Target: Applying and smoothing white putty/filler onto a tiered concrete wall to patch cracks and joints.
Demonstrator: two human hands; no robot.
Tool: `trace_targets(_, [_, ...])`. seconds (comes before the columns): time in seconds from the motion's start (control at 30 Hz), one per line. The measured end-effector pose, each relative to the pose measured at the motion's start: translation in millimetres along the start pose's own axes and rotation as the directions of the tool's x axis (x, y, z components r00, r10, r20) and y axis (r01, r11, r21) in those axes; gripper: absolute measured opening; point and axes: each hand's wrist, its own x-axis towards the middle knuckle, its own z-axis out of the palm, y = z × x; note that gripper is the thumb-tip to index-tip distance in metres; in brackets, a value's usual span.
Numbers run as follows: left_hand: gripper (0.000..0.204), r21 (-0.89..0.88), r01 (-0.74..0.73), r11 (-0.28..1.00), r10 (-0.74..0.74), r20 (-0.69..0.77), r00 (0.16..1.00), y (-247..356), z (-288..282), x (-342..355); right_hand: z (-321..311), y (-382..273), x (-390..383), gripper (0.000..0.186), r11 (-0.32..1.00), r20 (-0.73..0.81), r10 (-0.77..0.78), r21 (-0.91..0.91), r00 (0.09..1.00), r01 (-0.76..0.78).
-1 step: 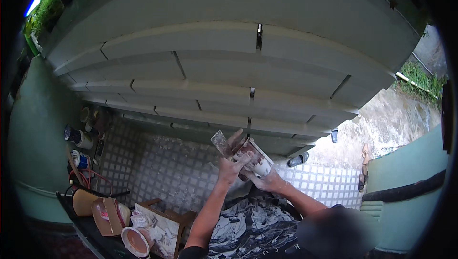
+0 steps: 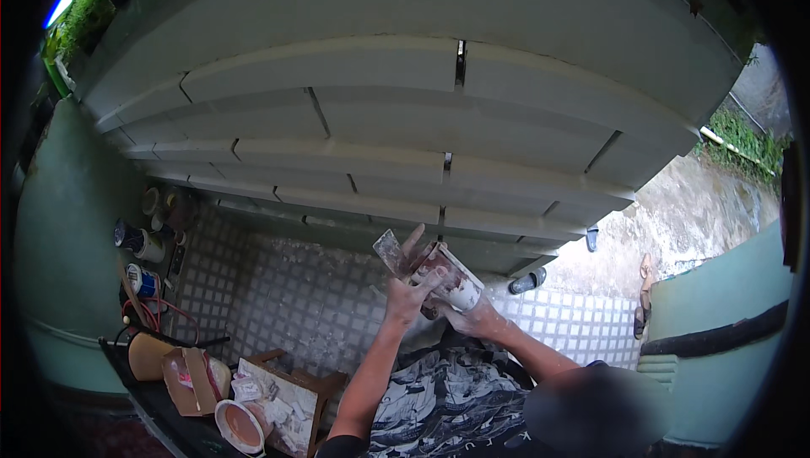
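Observation:
My left hand (image 2: 403, 298) is closed at the middle of the lower view, and a flat putty knife (image 2: 389, 249) with a smeared metal blade sticks out of it to the upper left. One finger of that hand stretches upward, and the thumb lies against a white container (image 2: 461, 292) streaked with reddish-brown paste. My right hand (image 2: 477, 319) grips this container from its lower right side, holding it tilted. Pale dust or filler coats the fingers of both hands. The knife's handle and the container's underside are hidden by my hands.
Ahead rises a pale stepped panel wall (image 2: 380, 129) with dark slots. At lower left, a board (image 2: 291, 411) with white filler lies beside a bucket (image 2: 240, 426) and a cardboard box (image 2: 190, 386). Paint cans (image 2: 150, 247) line the left wall; a slipper (image 2: 528, 281) lies on the tiles.
A finger of my left hand has risen very slightly. Both hands otherwise keep their places on the putty knife and the container.

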Motion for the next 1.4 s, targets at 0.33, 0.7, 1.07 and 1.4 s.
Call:
trace_targets(0.33, [0.061, 0.291, -0.283, 0.914, 0.240, 0.174, 0.955, -1.9, -13.5, -44.3, 11.5, 5.8, -41.0, 0.039, 0.988, 0.080, -0.065, -0.134, 0.995, 0.075])
trace_targets(0.7, [0.030, 0.315, 0.109, 0.943, -0.098, -0.050, 0.994, -57.2, -10.9, -51.0, -18.2, 29.2, -84.2, 0.031, 0.849, 0.045, -0.321, -0.430, 0.946, 0.308])
trace_targets(1.07, [0.034, 0.602, 0.242, 0.761, -0.295, -0.011, 0.955, -109.5, 39.7, -10.4, -113.0, 86.8, -103.3, 0.035, 0.688, 0.385, -0.108, -0.636, 0.916, 0.349])
trace_targets(1.4, [0.039, 0.287, 0.670, 0.684, -0.689, -0.045, 0.723, -160.4, 63.5, 29.1, -318.9, 155.2, -69.0, 0.035, 0.497, -0.640, -0.010, -0.670, 0.768, -0.552])
